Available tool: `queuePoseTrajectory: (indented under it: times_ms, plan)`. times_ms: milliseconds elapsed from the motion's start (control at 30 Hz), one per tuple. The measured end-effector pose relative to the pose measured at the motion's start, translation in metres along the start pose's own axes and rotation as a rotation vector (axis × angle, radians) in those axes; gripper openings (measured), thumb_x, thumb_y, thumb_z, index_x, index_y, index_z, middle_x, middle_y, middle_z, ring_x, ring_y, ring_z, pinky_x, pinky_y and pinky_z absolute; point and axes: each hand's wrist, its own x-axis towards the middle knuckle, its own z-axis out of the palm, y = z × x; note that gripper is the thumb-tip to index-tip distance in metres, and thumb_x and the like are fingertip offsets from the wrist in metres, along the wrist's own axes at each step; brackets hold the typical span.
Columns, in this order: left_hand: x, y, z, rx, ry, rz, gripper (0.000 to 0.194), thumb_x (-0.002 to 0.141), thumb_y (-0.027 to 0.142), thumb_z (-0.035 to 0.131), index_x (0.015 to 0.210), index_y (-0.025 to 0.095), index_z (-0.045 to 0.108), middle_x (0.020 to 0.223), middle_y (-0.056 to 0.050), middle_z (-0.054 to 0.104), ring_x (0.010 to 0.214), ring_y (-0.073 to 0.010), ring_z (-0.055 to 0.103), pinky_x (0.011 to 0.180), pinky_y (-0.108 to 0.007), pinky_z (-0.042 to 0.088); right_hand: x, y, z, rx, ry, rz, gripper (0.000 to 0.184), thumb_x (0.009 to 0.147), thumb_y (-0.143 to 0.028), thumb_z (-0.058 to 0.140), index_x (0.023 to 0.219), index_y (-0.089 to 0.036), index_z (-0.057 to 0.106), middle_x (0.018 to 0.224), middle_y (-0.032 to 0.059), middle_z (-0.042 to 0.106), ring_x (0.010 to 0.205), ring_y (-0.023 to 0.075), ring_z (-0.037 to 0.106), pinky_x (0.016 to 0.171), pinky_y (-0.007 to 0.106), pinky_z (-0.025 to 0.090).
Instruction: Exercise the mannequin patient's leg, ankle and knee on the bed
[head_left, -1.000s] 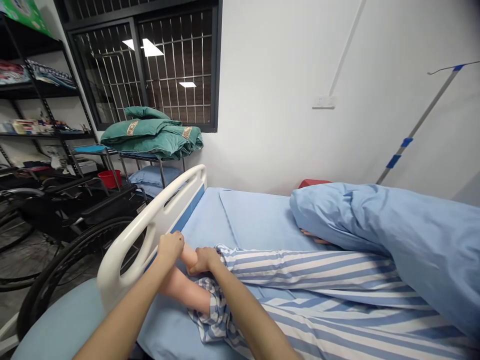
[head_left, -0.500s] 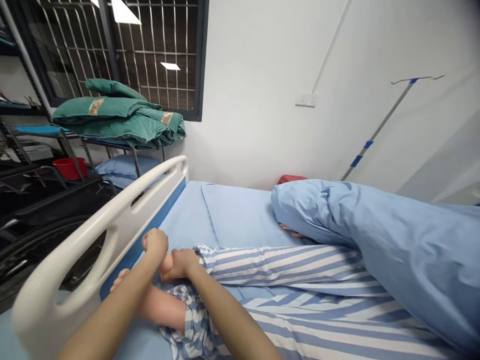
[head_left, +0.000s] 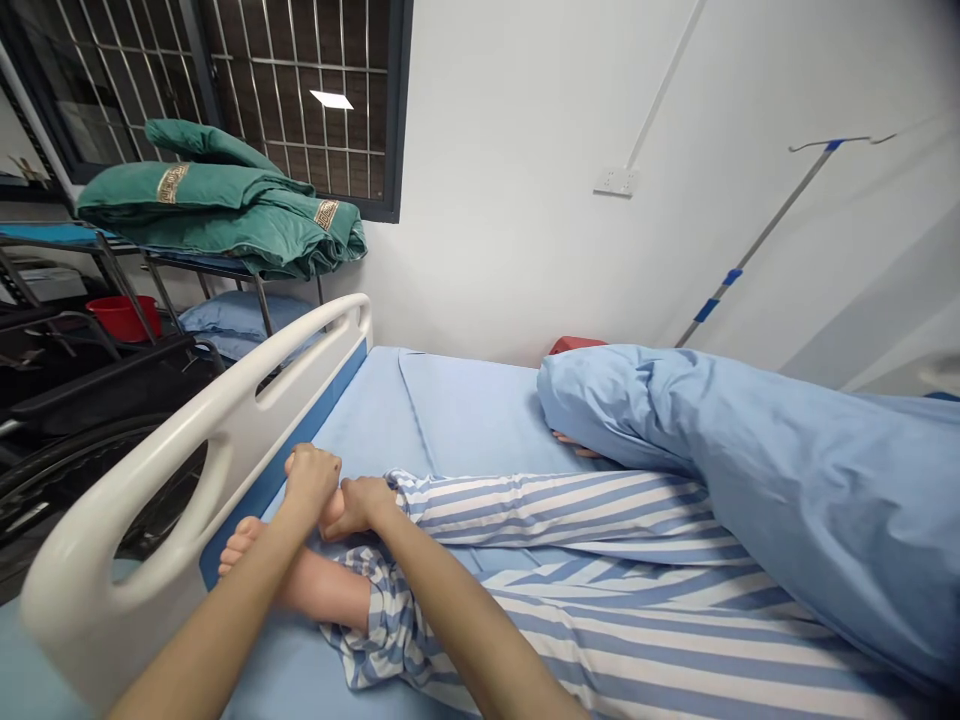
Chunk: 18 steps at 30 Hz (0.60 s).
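We look down along two bare forearms reaching in from below. The left hand (head_left: 311,480) and the right hand (head_left: 358,505) are closed, fingers curled, around a pale, smooth lower leg (head_left: 332,510), apparently a manikin's, that lies lengthwise on the bed; the two hands sit just beside each other. The leg looks firm, fairly heavy and a little slippery, so the ankle and shin seem the surest places to hold. Under the left forearm lies a second bare leg (head_left: 322,590), its foot near the white plastic bed rail (head_left: 240,450). Blue-and-white striped trousers (head_left: 540,510) lie on a pale blue bed sheet (head_left: 480,420). Farther on, a rumpled light blue duvet (head_left: 750,470) covers the upper body. Beyond the rail stand a black wheelchair (head_left: 97,470) and folded green quilts (head_left: 225,215).
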Motion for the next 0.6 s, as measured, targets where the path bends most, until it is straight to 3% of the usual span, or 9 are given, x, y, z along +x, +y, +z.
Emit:
queuePoseTrajectory:
  times_ms: [167, 300, 433, 600]
  plan:
    - [-0.026, -0.007, -0.003, -0.005, 0.224, 0.018, 0.032, 0.08, 0.009, 0.032, 0.089, 0.008, 0.063, 0.09, -0.02, 0.06, 0.092, -0.0287, 0.051, 0.075, -0.039, 0.037, -0.004, -0.002, 0.0, -0.025, 0.028, 0.007, 0.069, 0.052, -0.059, 0.062, 0.103, -0.013, 0.055, 0.096, 0.0154, 0.065, 0.084, 0.0291, 0.063, 0.069, 0.037, 0.048]
    - [-0.045, -0.018, -0.012, 0.01, 0.248, -0.077, 0.038, 0.083, 0.01, 0.024, 0.105, 0.011, 0.055, 0.101, -0.018, 0.054, 0.08, -0.0243, 0.057, 0.06, -0.032, 0.041, -0.009, -0.005, -0.001, -0.019, 0.038, 0.012, 0.074, 0.049, -0.064, 0.061, 0.102, -0.013, 0.055, 0.096, 0.0158, 0.065, 0.085, 0.0312, 0.063, 0.069, 0.04, 0.048]
    - [-0.075, -0.029, -0.015, 0.043, 0.274, -0.114, 0.041, 0.086, 0.016, 0.024, 0.122, 0.014, 0.042, 0.095, -0.015, 0.057, 0.076, -0.0221, 0.059, 0.059, -0.031, 0.042, -0.016, -0.008, -0.004, 0.01, 0.078, 0.033, 0.074, 0.05, -0.067, 0.059, 0.102, -0.014, 0.055, 0.094, 0.0154, 0.065, 0.084, 0.0323, 0.062, 0.069, 0.039, 0.048]
    - [-0.118, -0.037, -0.003, -0.024, 0.301, -0.265, 0.04, 0.089, 0.03, 0.02, 0.106, 0.015, 0.053, 0.086, -0.012, 0.061, 0.072, -0.0209, 0.061, 0.055, -0.028, 0.041, -0.03, -0.016, -0.01, 0.094, 0.118, 0.081, 0.069, 0.047, -0.059, 0.067, 0.099, -0.015, 0.054, 0.09, 0.0143, 0.064, 0.083, 0.033, 0.061, 0.07, 0.04, 0.047]
